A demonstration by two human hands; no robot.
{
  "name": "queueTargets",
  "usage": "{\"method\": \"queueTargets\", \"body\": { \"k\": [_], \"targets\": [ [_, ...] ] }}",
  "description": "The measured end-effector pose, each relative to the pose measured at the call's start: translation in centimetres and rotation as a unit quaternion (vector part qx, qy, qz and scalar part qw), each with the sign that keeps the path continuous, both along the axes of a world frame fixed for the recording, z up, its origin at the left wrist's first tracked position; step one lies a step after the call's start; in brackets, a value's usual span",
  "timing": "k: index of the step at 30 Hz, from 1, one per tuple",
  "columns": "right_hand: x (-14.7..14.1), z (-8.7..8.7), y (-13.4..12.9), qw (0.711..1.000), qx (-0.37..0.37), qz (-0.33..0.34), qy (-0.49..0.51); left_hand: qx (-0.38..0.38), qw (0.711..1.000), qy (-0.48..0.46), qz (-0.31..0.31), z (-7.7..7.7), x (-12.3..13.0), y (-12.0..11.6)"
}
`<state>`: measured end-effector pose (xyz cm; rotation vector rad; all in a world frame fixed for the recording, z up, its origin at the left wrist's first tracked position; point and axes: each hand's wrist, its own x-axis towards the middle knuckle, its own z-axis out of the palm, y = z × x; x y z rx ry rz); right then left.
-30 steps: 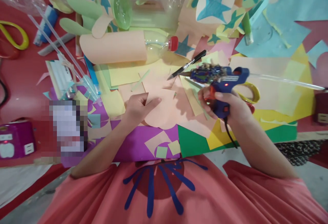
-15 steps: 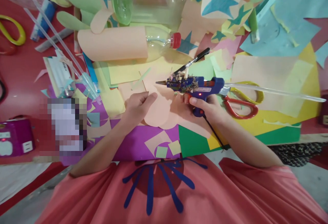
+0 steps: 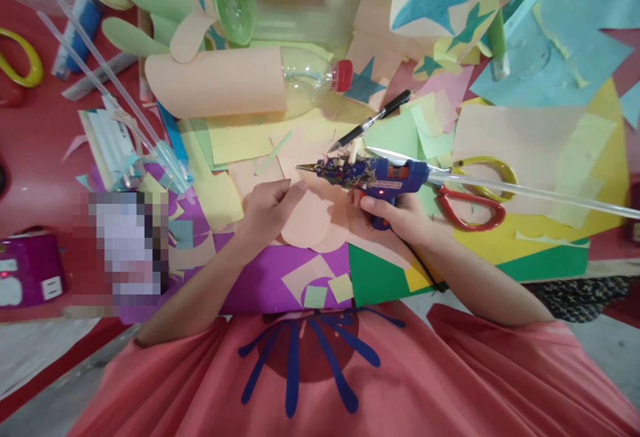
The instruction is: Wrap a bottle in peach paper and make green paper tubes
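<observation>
My right hand is wrapped round the handle of a blue glue gun, which has a small red light on and a long clear glue stick out of its back. The gun's metal nozzle points left, over peach paper. My left hand pinches a rounded peach paper piece between thumb and fingers, just below and left of the nozzle. Behind the gun lies a black pen. Scissors with red and yellow handles rest right of my right hand.
A bottle wrapped in peach paper, with a red cap, lies beyond my hands. Paper stars and a light blue sheet are at the back right. Clear sticks, a purple box and a blurred-out item are at the left.
The glue gun has shifted slightly left and turned a little, with my right hand still round it. My left hand has stayed almost where it was on the peach paper.
</observation>
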<state>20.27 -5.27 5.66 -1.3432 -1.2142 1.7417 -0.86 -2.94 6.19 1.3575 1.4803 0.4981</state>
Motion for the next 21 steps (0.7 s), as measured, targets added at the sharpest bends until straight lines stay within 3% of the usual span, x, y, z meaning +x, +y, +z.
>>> {"method": "queueTargets", "body": {
  "k": [10,21],
  "targets": [
    [-0.18,0.24,0.08,1.000,-0.013,-0.021,-0.002,-0.005,1.000,-0.003,0.004,0.12,0.08,0.03],
    [0.11,0.14,-0.02,0.999,-0.009,0.001,-0.042,-0.005,1.000,-0.012,0.006,0.11,0.07,-0.07]
  ]
}}
